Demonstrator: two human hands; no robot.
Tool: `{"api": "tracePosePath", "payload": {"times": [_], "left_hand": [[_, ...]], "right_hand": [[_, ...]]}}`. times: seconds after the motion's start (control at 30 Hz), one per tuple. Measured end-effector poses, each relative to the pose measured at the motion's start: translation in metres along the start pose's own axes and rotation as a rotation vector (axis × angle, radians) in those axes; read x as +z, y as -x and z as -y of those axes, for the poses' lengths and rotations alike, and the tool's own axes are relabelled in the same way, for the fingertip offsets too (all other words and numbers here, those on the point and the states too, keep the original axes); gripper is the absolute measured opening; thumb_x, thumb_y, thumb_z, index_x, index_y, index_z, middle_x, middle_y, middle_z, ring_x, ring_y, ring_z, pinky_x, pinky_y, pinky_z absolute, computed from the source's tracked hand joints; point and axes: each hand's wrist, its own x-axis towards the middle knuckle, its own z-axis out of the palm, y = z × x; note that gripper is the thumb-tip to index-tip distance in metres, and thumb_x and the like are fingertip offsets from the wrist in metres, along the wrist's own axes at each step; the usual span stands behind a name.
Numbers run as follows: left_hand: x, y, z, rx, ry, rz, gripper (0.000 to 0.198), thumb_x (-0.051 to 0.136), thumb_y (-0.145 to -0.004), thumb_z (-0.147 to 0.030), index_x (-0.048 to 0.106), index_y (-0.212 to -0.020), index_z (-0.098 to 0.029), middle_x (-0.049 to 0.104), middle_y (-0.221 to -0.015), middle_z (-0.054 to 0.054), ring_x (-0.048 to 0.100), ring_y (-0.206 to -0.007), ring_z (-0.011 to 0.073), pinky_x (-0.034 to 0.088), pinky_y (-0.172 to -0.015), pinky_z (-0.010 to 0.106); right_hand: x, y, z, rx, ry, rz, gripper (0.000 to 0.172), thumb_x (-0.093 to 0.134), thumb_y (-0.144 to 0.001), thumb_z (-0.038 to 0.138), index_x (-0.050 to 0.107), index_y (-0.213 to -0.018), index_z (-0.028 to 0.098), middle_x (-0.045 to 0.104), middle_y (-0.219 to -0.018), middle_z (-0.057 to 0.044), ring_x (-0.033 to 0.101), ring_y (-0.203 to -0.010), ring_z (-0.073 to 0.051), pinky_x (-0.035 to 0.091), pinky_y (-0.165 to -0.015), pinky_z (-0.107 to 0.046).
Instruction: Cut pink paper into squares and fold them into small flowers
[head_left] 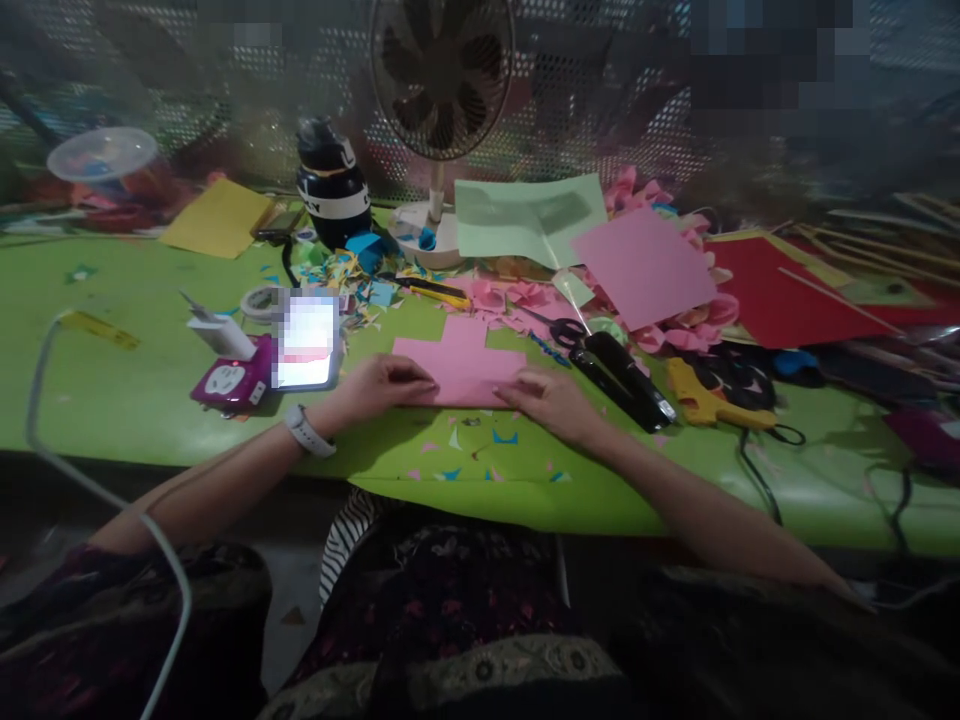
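A sheet of pink paper (pixel 459 372) lies on the green tabletop in front of me, a narrower tab standing out from its far side. My left hand (pixel 384 386) pinches the near left corner, fingers closed on the edge. At the near right corner my right hand (pixel 551 402) grips the same sheet, thumb and fingers together. Small paper scraps (pixel 504 437) are scattered just below it. To the left lies a lit phone (pixel 307 350). A black stapler (pixel 626 385) and scissors (pixel 568 332) rest right of the paper.
A yellow glue gun (pixel 712 398) lies at right. Behind are a cutter (pixel 435 291), a black bottle (pixel 334 190), a fan (pixel 442 75), a pale green sheet (pixel 525 220) and a red sheet (pixel 795 290). A purple power socket (pixel 232 378) and white cable (pixel 36 400) are at left.
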Motion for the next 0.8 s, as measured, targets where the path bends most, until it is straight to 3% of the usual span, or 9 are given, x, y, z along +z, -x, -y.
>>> {"api": "tracePosePath", "payload": {"times": [0.1,0.17,0.2,0.3,0.4,0.5,0.57,0.7,0.8], "left_hand": [[0.007,0.007,-0.001,0.112,-0.308,-0.162,0.034,0.057,-0.102,-0.044,0.076,-0.12,-0.022,0.075,-0.13,0.011,0.071,-0.119,0.0247,0.055,-0.108,0.046],[0.018,0.017,-0.008,0.264,-0.559,-0.104,0.039,0.054,-0.104,-0.041,0.066,-0.138,-0.026,0.059,-0.154,0.009,0.054,-0.144,0.0266,0.033,-0.127,0.054],[0.024,0.022,-0.012,0.324,-0.648,-0.052,0.051,0.055,-0.104,-0.046,0.056,-0.149,-0.024,0.05,-0.161,0.011,0.046,-0.151,0.0282,0.024,-0.13,0.055],[0.045,0.035,-0.018,0.391,-0.78,0.052,0.093,0.047,-0.099,-0.071,0.021,-0.168,-0.015,0.032,-0.171,0.017,0.027,-0.16,0.0304,0.014,-0.132,0.051],[0.057,0.04,-0.016,0.378,-0.793,0.061,0.102,0.035,-0.097,-0.079,0.004,-0.17,-0.015,0.03,-0.171,0.018,0.027,-0.16,0.0304,0.012,-0.131,0.051],[0.058,0.038,-0.013,0.349,-0.792,0.063,0.103,0.031,-0.096,-0.081,0.002,-0.169,-0.014,0.03,-0.171,0.019,0.028,-0.159,0.0316,0.013,-0.13,0.052],[0.057,0.038,-0.014,0.331,-0.795,0.078,0.103,0.03,-0.097,-0.081,0.002,-0.169,-0.013,0.03,-0.171,0.019,0.028,-0.159,0.0322,0.015,-0.129,0.053],[0.055,0.039,-0.018,0.317,-0.808,0.116,0.1,0.032,-0.099,-0.077,0.005,-0.169,-0.011,0.032,-0.17,0.019,0.028,-0.159,0.0327,0.017,-0.129,0.054],[0.055,0.039,-0.018,0.326,-0.806,0.112,0.097,0.034,-0.1,-0.074,0.004,-0.169,-0.013,0.032,-0.171,0.019,0.028,-0.159,0.0328,0.015,-0.13,0.053]], "right_hand": [[0.003,-0.002,0.0,0.058,0.012,-0.063,0.043,0.058,-0.099,0.055,0.066,-0.073,0.021,0.067,-0.081,-0.006,0.062,-0.076,-0.022,0.049,-0.073,-0.037],[0.006,-0.003,-0.001,0.056,0.022,-0.076,0.041,0.059,-0.098,0.053,0.065,-0.072,0.021,0.067,-0.084,-0.007,0.062,-0.078,-0.022,0.049,-0.075,-0.038],[0.007,-0.003,-0.003,0.062,0.028,-0.082,0.04,0.059,-0.098,0.052,0.066,-0.073,0.021,0.067,-0.085,-0.007,0.062,-0.078,-0.022,0.049,-0.075,-0.038],[0.008,-0.004,-0.006,0.085,0.056,-0.082,0.036,0.06,-0.098,0.048,0.068,-0.077,0.021,0.07,-0.088,-0.007,0.064,-0.08,-0.023,0.051,-0.077,-0.039],[0.009,-0.001,-0.004,0.052,0.158,-0.141,0.032,0.056,-0.1,0.046,0.074,-0.097,0.019,0.075,-0.102,-0.011,0.069,-0.096,-0.028,0.055,-0.087,-0.046],[0.013,0.01,0.004,-0.102,0.344,-0.228,0.045,0.049,-0.104,0.043,0.065,-0.137,0.017,0.066,-0.141,-0.017,0.058,-0.134,-0.034,0.046,-0.112,-0.055],[0.019,0.021,0.009,-0.246,0.436,-0.15,0.058,0.045,-0.106,0.045,0.05,-0.155,0.015,0.051,-0.16,-0.018,0.043,-0.151,-0.033,0.037,-0.122,-0.056],[0.036,0.038,0.009,-0.384,0.489,0.057,0.084,0.036,-0.106,0.063,0.017,-0.169,0.01,0.033,-0.17,-0.021,0.028,-0.16,-0.03,0.032,-0.127,-0.052],[0.044,0.042,0.003,-0.38,0.512,0.111,0.091,0.031,-0.105,0.067,0.006,-0.17,0.009,0.027,-0.172,-0.021,0.022,-0.162,-0.03,0.027,-0.129,-0.052]]}}
